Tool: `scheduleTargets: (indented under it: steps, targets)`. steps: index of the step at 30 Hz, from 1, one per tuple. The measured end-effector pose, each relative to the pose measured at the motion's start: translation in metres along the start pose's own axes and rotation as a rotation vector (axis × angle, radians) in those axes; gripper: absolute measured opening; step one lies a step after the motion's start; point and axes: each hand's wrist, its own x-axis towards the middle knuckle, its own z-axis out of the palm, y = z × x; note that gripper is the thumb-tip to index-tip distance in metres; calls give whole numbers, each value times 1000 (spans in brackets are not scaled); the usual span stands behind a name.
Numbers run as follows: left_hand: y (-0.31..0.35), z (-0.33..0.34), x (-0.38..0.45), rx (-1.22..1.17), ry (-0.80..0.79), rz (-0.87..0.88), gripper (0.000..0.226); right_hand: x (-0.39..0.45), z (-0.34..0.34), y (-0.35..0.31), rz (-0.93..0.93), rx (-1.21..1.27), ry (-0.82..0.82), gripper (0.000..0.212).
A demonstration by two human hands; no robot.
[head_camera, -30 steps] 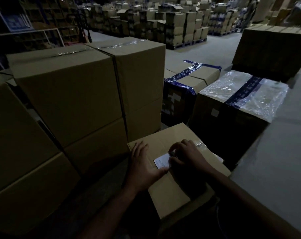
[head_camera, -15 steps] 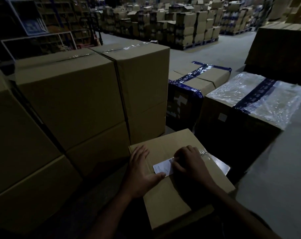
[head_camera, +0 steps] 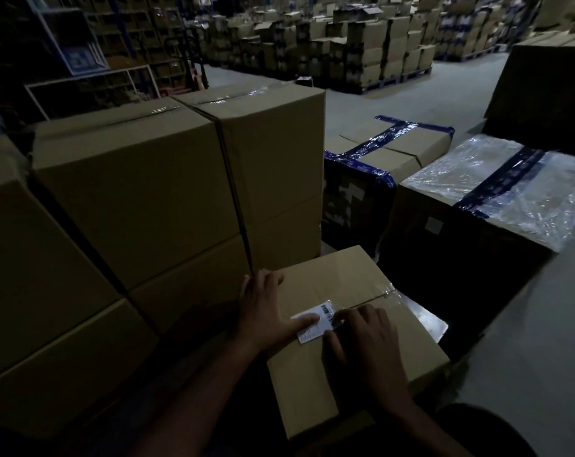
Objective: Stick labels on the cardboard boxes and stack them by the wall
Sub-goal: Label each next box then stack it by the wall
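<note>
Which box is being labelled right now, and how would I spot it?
Beside the tall stack of plain boxes, look at the low box nearest the camera. Only it has a white label on top, with both hands on it.

Both hands [head_camera: 266, 311] [head_camera: 368, 344] press a white label [head_camera: 315, 319] onto a cardboard box [head_camera: 332, 275].

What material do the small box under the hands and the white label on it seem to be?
Small box: matte brown cardboard, with a glossy clear tape strip along its seam. Label: looks like thin white paper with a printed barcode; whether it is coated cannot be told in this dim light.
</note>
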Motion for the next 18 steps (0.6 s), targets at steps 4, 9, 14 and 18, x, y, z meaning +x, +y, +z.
scheduleTargets:
  steps: [4, 9, 14, 18]
  targets:
    - [-1, -9, 4, 198, -53, -109, 139, 22, -11, 16, -106, -4, -91, 24]
    - [6, -5, -22, 200, -127, -170, 144, 42, -19, 29, -164, -23, -200, 33]
    - [9, -9, -31, 177, -157, -168, 149, 13, -9, -2, 42, -16, -95, 38]
    - [9, -7, -32, 172, -123, -159, 150, 11, -9, -4, 57, 7, -94, 46]
